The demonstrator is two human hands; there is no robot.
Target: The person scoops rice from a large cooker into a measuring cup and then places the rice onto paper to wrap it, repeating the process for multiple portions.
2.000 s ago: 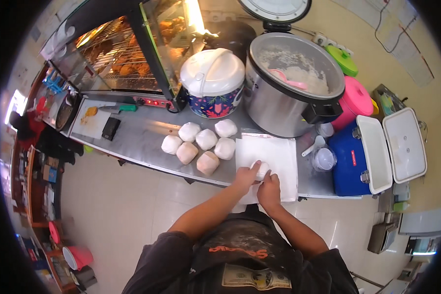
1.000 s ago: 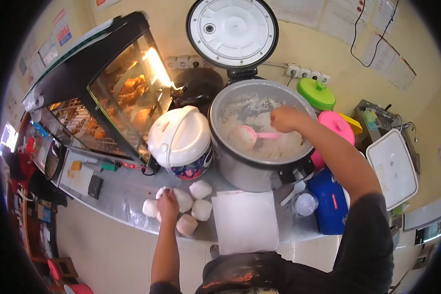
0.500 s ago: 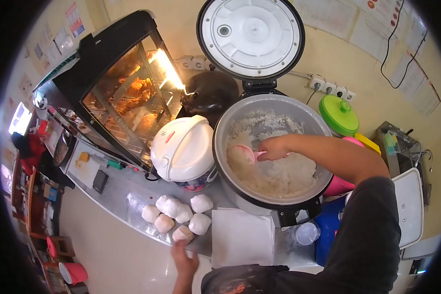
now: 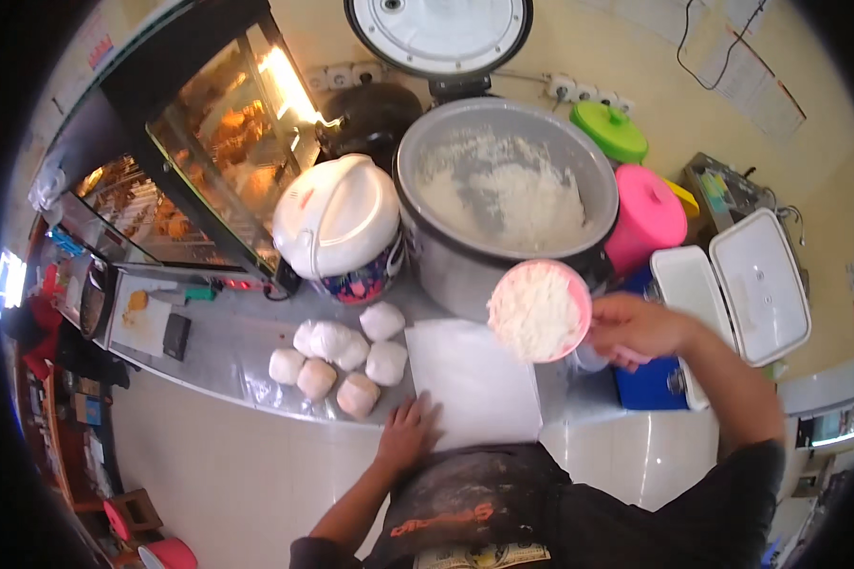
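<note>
My right hand [image 4: 636, 330] grips the handle of a pink scoop [image 4: 586, 296] heaped with white rice [image 4: 537, 311]. The scoop hangs above the right side of a stack of white paper sheets [image 4: 470, 389] on the counter. Just behind it stands a large rice cooker [image 4: 446, 261], lid [image 4: 446, 33] up, with more rice [image 4: 531, 199] inside. My left hand [image 4: 408, 434], fingers stretched out and holding nothing, lies at the left edge of the paper. Beside that hand sit several rounded, wrapped bundles [image 4: 358, 394], white and pale brown.
A lidded white container [image 4: 337, 218] stands left of the cooker, near a lit glass cabinet [image 4: 228, 142] of fried food. To the right are a pink lidded container [image 4: 647, 218], a green lid [image 4: 609, 133] and a blue cooler [image 4: 647, 386] with its white lid [image 4: 764, 284] open.
My right hand has lifted the scoop out of the cooker, full of rice, and brought it nearer over the paper. The left hand has moved from the bundles to the paper's edge.
</note>
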